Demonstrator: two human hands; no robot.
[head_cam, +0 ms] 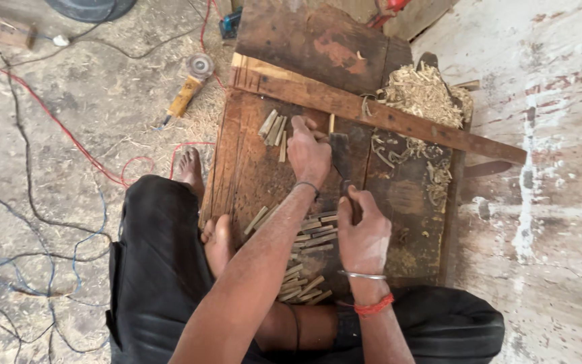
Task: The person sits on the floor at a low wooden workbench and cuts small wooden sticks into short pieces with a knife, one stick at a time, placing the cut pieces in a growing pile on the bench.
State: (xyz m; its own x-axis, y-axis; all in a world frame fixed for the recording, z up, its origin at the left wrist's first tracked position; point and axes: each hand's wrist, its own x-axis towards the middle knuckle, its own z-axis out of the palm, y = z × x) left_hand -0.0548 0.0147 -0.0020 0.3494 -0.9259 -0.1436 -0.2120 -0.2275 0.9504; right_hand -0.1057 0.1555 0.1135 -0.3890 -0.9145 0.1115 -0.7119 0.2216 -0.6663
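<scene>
I sit at a low wooden board (250,168). My left hand (308,154) reaches forward and pinches a small wooden stick upright on the board, near a few cut sticks (273,128). My right hand (364,232) grips the handle of a dark hatchet-like blade (343,154), whose head lies right beside my left hand. A pile of short wooden sticks (308,253) lies on the board under my forearms.
A wooden batten (405,120) crosses the board's far end, with wood shavings (422,94) heaped behind it. An angle grinder (190,84) and red and blue cables (69,135) lie on the concrete floor to the left. My bare feet (218,243) rest at the board's left edge.
</scene>
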